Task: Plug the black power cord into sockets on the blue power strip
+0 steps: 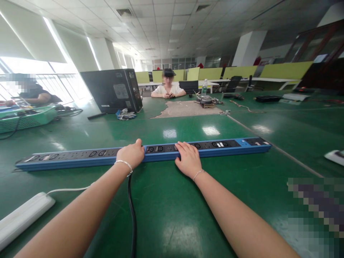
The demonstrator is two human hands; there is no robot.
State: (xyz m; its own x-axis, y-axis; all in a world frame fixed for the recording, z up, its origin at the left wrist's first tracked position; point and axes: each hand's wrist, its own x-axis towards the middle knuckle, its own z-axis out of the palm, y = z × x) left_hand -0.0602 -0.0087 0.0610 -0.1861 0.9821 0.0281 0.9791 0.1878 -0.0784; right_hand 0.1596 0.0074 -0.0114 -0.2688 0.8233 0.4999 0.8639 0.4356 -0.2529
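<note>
A long blue power strip [161, 154] with a black socket face lies across the green table in front of me. My left hand [131, 154] is closed over its middle, thumb raised. A black power cable [132, 211] comes out beneath that hand and runs down toward me; its end is hidden inside my fingers. Just right of the middle, my right hand [189, 157] holds the strip, fingers over the socket face and thumb side against the near edge. Several sockets show on both sides of my hands.
A black computer case [113, 91] stands at the back left beside gloves [125, 114]. Far left is a green basket [34, 120]. A white power strip [27, 215] lies near left. Across the table sits a person [168, 87] near a bottle [205, 87]; another person is at far left.
</note>
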